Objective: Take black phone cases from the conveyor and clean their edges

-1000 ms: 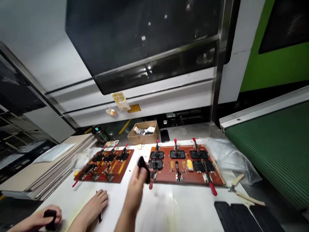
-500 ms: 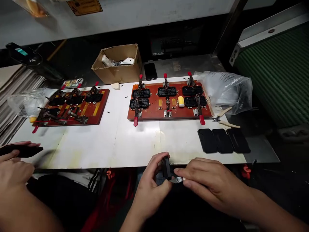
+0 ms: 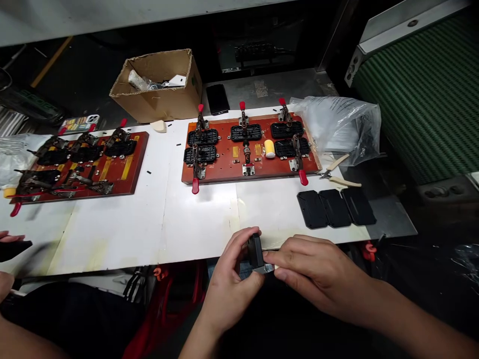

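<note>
Near the front edge of the table, my left hand (image 3: 231, 284) is closed around a small black plastic part (image 3: 256, 251), holding it on edge. My right hand (image 3: 318, 269) pinches a small knife (image 3: 268, 269), whose light handle is mostly hidden by the fingers. The blade lies against the lower end of the part, close to my left thumb. Three flat black plastic plates (image 3: 325, 208) lie side by side on the table, beyond my right hand.
A red-brown fixture board (image 3: 220, 172) with toggle clamps and black parts stands ahead; a similar board (image 3: 139, 164) is left. Cutting pliers (image 3: 337, 174), a plastic bag (image 3: 348, 124), a cardboard box (image 3: 157, 102) and a phone (image 3: 217, 98) lie around. A co-worker's hand (image 3: 5, 286) shows at left.
The view has shifted, so the boards and box sit further left. The fingers of my right hand are slightly nearer the black part. The co-worker's hands are now mostly out of frame.
</note>
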